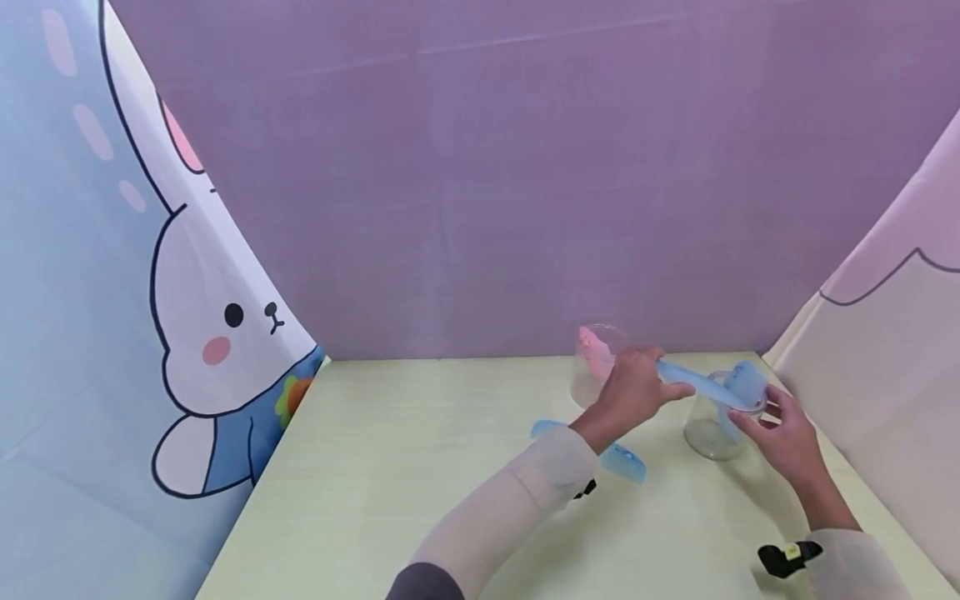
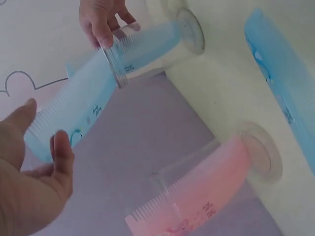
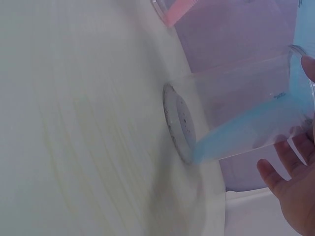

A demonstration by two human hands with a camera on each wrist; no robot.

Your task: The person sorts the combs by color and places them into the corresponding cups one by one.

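A pale blue comb (image 1: 697, 383) slants from my left hand (image 1: 637, 387) to the rim of a clear cup (image 1: 712, 437). My left thumb and fingers are around the comb's near end in the left wrist view. Another blue comb (image 1: 746, 383) seems to stand in that cup, its top above the rim. My right hand (image 1: 783, 437) grips the cup near its rim, thumb on one side and fingers on the other. A further blue comb (image 1: 626, 463) lies on the table, partly hidden by my left sleeve.
A second clear cup (image 1: 581, 383) with a pink comb (image 1: 595, 350) leaning in it stands at the back, behind my left hand. The pale table (image 1: 360, 467) meets a purple backdrop (image 1: 450, 208). A printed rabbit cloth (image 1: 217, 333) hangs at left, a pale cloth (image 1: 885, 358) at right.
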